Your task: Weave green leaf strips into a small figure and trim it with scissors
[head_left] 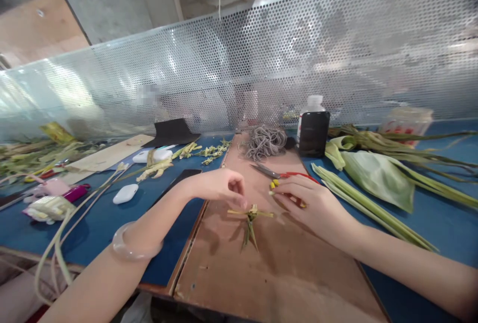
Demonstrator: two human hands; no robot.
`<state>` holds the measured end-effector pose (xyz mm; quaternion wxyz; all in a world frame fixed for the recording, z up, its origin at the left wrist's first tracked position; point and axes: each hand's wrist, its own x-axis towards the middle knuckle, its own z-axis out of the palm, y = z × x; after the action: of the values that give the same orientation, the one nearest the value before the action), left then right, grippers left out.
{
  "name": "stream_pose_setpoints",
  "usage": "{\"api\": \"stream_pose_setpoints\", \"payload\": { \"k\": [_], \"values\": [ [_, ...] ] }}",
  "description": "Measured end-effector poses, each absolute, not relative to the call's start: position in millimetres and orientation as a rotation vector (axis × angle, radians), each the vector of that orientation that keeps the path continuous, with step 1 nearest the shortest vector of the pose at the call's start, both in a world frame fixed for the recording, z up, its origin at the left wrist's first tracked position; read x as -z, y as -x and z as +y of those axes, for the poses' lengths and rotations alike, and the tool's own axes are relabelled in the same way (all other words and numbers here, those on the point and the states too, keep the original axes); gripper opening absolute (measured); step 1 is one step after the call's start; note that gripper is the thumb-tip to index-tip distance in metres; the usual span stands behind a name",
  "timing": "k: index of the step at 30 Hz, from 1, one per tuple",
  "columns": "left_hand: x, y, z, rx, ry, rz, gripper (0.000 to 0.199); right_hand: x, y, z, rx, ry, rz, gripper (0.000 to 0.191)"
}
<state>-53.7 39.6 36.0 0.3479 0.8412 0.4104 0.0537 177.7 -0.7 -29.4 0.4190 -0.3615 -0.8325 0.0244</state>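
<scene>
On the brown board (284, 273) lies a small figure of knotted green-yellow leaf strips (251, 221), its arms spread and legs toward me. My left hand (226, 186) hovers just above its upper left side, fingers curled in; anything between the fingertips is too small to name. To the right, my right hand (306, 198) is closed round a small tool with yellow parts (274, 183), mostly hidden by the fingers. Red-handled scissors (267, 171) lie just beyond that hand, blades pointing left.
Grey cord (265, 141) is heaped at the board's far end. A black phone (314, 134) leans on a bottle (315, 101). Long green leaves (373, 208) lie at right. A white earphone case (126, 193), leaf scraps (155, 168) and pale cords (56, 248) are at left.
</scene>
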Motion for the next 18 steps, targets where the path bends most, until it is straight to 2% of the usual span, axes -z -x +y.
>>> {"api": "stream_pose_setpoints", "payload": {
  "k": [4,11,18],
  "values": [
    [-32,48,31,0.017,-2.311,0.996,0.039,30,-173,-4,-0.297,1.01,-2.015,0.012],
    [-15,31,19,-0.257,-2.228,0.994,0.026,28,-172,-2,-0.643,1.154,-1.935,0.013],
    [-11,25,14,-0.559,-2.029,1.093,0.017,24,-172,-7,-0.797,1.026,-1.801,0.014]
  ]
}}
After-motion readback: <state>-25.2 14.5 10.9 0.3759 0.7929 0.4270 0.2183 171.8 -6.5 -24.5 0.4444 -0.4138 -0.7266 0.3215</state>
